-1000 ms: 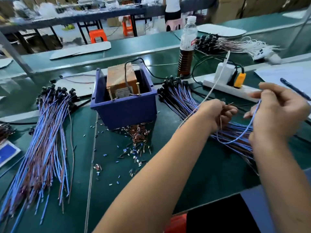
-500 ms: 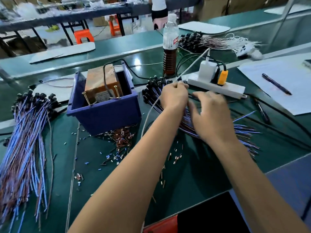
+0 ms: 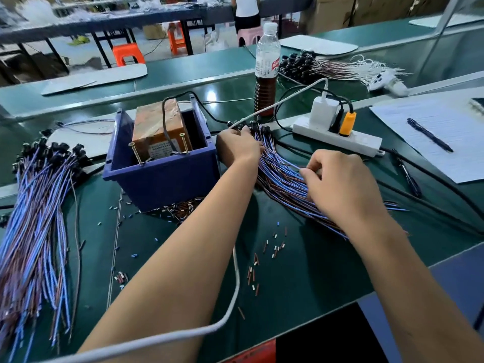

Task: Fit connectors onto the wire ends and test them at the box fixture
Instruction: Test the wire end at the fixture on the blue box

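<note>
**Both hands in the right-hand wire pile, picking out the next wire**

The person's left hand [image 3: 239,150] rests on the far end of the wire bundle [image 3: 281,179] that lies on the green table [image 3: 301,271] just right of the blue box [image 3: 162,174]. Its fingers are bent down among the black end pieces at the head of the bundle; whether they actually pinch one cannot be told, since the back of the hand hides the fingertips. The right hand [image 3: 340,182] lies further along the same bundle, toward the person, with its fingers curled and its thumb and forefinger closed on what looks like a single blue wire at its left edge.

The relation that matters is the lie of the bundle: its long axis runs from the black ends near the power strip [image 3: 337,138] down and to the right, toward the near table edge, and the two hands sit on that line, left at the head, right near the middle. The bare wire tails extend beyond the right hand, so that hand is the nearer one to the ends that take connectors. Loose connectors [image 3: 264,258] lie scattered on the table between the two forearms, nearer the person than either hand. The box fixture lies to the left of both hands, closest to the left one, with its two upright screws [image 3: 183,142] at the front edge. A second wire pile [image 3: 36,218] lies well apart on the far left.
</note>
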`<state>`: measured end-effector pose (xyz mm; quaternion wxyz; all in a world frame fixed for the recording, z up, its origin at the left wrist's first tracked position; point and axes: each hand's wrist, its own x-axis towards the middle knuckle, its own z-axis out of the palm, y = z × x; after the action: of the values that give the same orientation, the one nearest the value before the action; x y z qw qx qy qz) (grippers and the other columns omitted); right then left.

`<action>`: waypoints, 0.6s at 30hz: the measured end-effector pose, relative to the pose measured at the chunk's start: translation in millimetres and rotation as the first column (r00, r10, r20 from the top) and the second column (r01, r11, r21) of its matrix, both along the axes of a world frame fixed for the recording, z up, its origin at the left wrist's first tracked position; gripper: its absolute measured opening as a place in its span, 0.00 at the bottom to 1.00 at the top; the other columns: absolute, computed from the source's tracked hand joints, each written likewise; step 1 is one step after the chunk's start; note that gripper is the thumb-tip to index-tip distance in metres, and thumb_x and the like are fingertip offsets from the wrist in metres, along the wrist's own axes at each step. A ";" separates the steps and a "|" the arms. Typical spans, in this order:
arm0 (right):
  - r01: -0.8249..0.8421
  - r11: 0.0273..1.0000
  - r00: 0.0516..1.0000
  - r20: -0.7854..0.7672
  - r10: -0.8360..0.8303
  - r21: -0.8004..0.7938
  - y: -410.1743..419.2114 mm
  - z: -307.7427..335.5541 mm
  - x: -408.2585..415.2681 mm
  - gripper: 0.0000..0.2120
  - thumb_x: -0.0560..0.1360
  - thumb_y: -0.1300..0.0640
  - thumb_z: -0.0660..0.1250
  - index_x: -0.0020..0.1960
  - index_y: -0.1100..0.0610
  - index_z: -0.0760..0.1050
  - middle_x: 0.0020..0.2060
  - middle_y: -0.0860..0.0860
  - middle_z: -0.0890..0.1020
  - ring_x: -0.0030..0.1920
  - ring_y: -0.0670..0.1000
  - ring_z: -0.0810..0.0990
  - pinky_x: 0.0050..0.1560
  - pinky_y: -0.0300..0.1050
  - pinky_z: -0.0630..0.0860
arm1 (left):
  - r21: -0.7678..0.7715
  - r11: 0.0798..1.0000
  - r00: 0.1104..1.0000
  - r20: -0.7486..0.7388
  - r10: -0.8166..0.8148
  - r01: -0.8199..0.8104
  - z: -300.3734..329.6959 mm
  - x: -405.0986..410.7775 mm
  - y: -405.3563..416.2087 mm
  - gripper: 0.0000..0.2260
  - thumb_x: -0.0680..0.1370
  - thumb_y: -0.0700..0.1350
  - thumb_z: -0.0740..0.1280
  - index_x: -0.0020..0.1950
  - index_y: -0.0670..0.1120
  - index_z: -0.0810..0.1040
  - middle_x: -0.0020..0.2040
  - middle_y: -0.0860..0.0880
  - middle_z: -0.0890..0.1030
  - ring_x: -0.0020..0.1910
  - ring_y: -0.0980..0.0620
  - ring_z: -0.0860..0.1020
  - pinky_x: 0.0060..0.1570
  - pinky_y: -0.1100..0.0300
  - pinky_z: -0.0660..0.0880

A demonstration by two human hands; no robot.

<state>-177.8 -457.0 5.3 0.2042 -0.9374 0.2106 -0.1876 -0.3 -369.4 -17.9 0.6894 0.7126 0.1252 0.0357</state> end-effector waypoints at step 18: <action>-0.140 0.989 0.905 0.411 0.109 0.045 61.0 -1.6 29.2 0.08 0.74 0.58 0.75 0.39 0.55 0.77 0.37 0.49 0.81 0.39 0.52 0.77 0.42 0.47 0.73 | 0.070 0.701 0.696 -0.222 -0.683 0.710 17.6 -72.3 77.5 0.08 0.83 0.37 0.61 0.53 0.34 0.78 0.39 0.38 0.79 0.27 0.49 0.81 0.33 0.56 0.83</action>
<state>-148.6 -396.0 3.7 0.2895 -0.8812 0.1099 -0.3573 -72.6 -291.9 -0.2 0.5814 0.7565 -0.0963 -0.2836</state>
